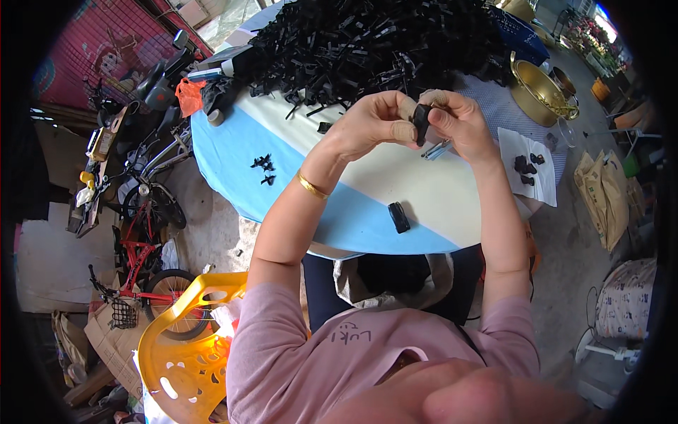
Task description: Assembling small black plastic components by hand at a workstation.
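Blue-and-cream tablecloth [424, 194] lies under a heap of black strips [381, 49]. Left hand [374, 128] and right hand [462, 128], fingers nearly closed, pinch 1 small black piece [421, 126] between them above the tablecloth. It looks light, fairly stiff, perhaps slippery; its long sides seem best to grip.

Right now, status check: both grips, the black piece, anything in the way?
Left grip and right grip: both pinching a small black piece. Silvery tool under right grip; held or lying, unclear. Heap of black strips beyond, nothing visibly blocking the piece.
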`<state>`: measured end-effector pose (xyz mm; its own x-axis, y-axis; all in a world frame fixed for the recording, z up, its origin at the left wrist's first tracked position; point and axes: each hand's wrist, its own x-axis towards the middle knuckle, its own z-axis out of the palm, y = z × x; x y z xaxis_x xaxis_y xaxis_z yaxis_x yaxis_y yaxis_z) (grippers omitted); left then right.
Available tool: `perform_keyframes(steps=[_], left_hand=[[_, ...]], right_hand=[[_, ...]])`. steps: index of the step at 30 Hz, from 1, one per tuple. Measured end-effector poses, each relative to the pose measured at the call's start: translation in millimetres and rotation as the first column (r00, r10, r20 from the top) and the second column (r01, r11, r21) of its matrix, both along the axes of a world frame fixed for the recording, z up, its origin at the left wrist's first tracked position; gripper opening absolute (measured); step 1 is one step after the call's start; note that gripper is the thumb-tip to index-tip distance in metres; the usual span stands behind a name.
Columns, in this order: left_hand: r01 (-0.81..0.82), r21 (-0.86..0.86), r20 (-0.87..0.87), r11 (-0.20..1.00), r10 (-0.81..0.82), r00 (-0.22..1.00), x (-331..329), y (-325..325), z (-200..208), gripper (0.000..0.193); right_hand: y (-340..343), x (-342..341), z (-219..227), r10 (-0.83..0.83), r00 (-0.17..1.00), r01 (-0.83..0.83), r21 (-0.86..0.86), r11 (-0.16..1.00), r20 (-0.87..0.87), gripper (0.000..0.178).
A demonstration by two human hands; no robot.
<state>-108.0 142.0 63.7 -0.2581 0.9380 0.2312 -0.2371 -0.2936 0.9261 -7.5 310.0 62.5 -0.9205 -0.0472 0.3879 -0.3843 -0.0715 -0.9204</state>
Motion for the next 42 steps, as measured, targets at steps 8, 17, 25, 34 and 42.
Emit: perform_keyframes(steps=[8, 17, 25, 34, 42], left_hand=[[-0.373, 0.046, -0.171, 0.927, 0.375, 0.911, 10, 5, -1, 0.018], [-0.532, 0.117, -0.305, 0.839, 0.540, 0.785, 18, 3, 7, 0.028], [-0.610, 0.218, -0.315, 0.762, 0.646, 0.695, 20, 9, -6, 0.016], [-0.553, -0.090, -0.547, 0.828, 0.423, 0.723, 12, -2, 10, 0.030], [-0.009, -0.347, -0.781, 0.938, -0.284, 0.556, 22, -4, -5, 0.027]], right_hand=[[-6, -1, 1, -0.203, 0.979, 0.205, -0.133, 0.970, 0.034, 0.014], [-24, 1, -4, -0.361, 0.903, 0.415, 0.256, 0.873, -0.234, 0.010], [-25, 9, 8, -0.362, 0.932, 0.355, 0.289, 0.889, -0.030, 0.011], [4, 3, 7, -0.377, 0.924, 0.313, 0.450, 0.836, 0.058, 0.012], [1, -28, -38, -0.461, 0.831, 0.427, 0.888, 0.168, -0.312, 0.027]])
